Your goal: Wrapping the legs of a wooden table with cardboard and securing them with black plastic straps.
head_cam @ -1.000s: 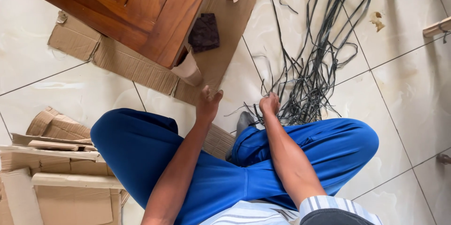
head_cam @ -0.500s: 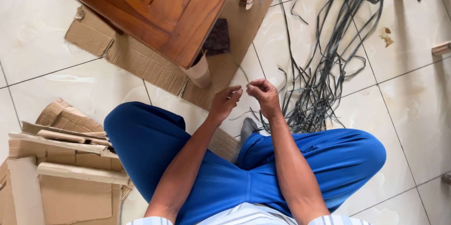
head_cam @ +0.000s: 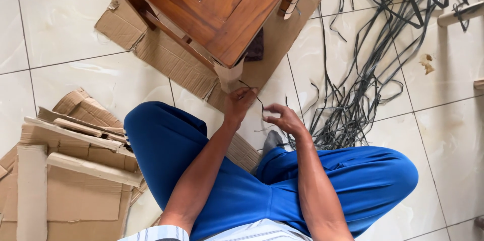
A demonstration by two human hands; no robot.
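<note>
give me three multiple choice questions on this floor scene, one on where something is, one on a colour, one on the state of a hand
1. Where does the pile of dark strips lie?
A. on the tiled floor to the person's right
B. on top of the wooden furniture
C. on the stacked cardboard

2. What colour are the person's trousers?
A. grey
B. blue
C. brown

3. What is the left hand doing?
A. resting flat on the knee
B. lifting a sheet of cardboard
C. pinching a thin dark strip near the wrapped furniture leg

Answers:
1 A: the strips spread over the tiles on the right side, clear of the wooden furniture and of the stacked cardboard.
2 B: both bent legs are bright blue.
3 C: its fingertips close on a thin dark strip just below the wrapped furniture leg, with the right hand beside it.
</note>
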